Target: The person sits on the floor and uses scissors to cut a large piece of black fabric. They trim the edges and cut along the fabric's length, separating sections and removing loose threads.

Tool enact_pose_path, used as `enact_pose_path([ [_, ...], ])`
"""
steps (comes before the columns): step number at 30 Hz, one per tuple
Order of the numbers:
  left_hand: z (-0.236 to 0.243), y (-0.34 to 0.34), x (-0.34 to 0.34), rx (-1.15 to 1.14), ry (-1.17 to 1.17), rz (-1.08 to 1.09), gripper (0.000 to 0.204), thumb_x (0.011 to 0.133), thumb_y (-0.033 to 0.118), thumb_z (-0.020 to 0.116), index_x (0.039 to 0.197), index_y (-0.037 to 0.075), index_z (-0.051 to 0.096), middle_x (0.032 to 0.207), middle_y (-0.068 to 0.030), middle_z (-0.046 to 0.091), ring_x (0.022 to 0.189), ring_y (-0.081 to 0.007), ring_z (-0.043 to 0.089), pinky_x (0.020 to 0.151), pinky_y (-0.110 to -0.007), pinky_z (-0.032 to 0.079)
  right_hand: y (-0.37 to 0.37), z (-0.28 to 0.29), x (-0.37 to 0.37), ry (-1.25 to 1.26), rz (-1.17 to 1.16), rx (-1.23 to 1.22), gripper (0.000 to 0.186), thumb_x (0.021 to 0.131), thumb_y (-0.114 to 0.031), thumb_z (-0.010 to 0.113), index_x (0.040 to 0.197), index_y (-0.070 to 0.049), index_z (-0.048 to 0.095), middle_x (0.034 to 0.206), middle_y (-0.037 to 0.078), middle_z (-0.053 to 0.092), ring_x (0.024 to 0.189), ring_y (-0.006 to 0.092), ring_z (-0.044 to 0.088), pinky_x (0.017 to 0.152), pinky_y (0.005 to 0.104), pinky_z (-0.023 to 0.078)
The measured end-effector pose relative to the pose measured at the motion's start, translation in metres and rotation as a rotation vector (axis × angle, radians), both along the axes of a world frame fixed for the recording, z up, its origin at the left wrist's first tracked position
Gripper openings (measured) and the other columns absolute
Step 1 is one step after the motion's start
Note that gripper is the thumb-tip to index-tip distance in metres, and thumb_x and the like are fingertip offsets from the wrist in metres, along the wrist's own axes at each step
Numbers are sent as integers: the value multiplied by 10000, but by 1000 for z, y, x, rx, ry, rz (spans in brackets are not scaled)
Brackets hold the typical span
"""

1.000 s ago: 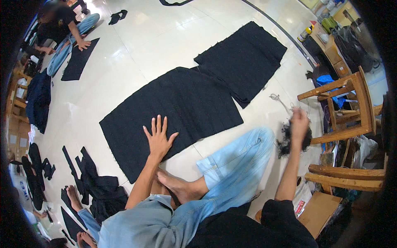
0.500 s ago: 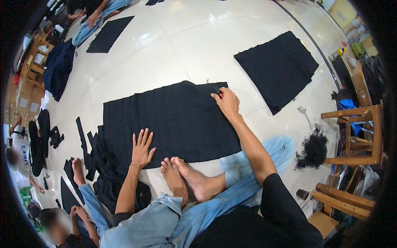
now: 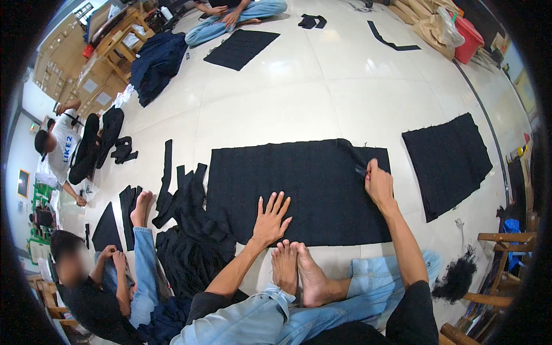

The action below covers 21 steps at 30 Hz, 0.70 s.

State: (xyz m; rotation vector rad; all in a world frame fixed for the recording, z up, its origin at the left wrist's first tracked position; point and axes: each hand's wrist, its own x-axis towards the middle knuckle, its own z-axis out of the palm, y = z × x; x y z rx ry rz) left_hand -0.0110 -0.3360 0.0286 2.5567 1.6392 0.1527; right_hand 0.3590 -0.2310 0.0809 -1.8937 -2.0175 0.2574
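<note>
A wide piece of black fabric (image 3: 299, 195) lies on the pale tiled floor in front of my feet. My left hand (image 3: 272, 219) rests on its near part, palm down with the fingers spread. At the far right corner of the cloth, my right hand (image 3: 379, 183) is closed round a small dark tool with a red bit, blurred and mostly hidden by the fingers. A raised fold runs from the far edge toward this hand. Loose threads show at that edge. Left of the cloth lies a heap of crumpled black fabric (image 3: 192, 259).
A black fabric stack (image 3: 448, 164) lies to the right. Black strips (image 3: 167, 178) are at the left. Several people sit on the floor, one close by on my left (image 3: 92, 287). A clump of black threads (image 3: 457, 276) and a wooden stool (image 3: 506, 237) are at right.
The view has swung, so everything sits further right and lower. My right hand has drawn slightly nearer along the cloth's corner, and a fold now rises there. My left hand stays flat on the fabric.
</note>
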Motion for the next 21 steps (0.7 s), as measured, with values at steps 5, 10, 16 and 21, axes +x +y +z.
enact_pose_path([
  [5, 1, -3, -7, -25, 0, -35, 632, 1008, 424, 472, 1556, 135, 346, 1647, -95, 252, 1520, -297, 205, 1209, -594, 114, -73, -7, -4, 118, 420, 106, 307, 805, -10, 663, 1077, -91, 544, 923, 125, 608, 723, 341, 669, 597, 440, 538],
  [10, 4, -3, -7, -18, -27, -41, 625, 998, 398, 511, 1545, 128, 374, 1635, -101, 281, 1513, -304, 221, 1207, -590, 128, -86, -18, 7, 305, 203, -41, 319, 781, -125, 791, 1060, -70, 648, 1072, 93, 642, 724, 273, 692, 619, 375, 562],
  [16, -7, -2, -1, -35, -42, -41, 633, 987, 379, 525, 1542, 114, 375, 1632, -113, 287, 1511, -315, 232, 1207, -592, 123, -70, -27, -14, 199, 234, -38, 317, 858, -281, 764, 1024, -49, 627, 1064, 106, 628, 746, 329, 673, 634, 417, 544],
  [21, -4, -3, -4, -36, 20, -24, 629, 994, 381, 510, 1552, 132, 361, 1643, -98, 262, 1523, -301, 201, 1217, -575, 118, -51, -28, -17, 340, 25, -6, 274, 906, -263, 703, 873, -49, 537, 761, 160, 625, 676, 382, 652, 585, 459, 503],
])
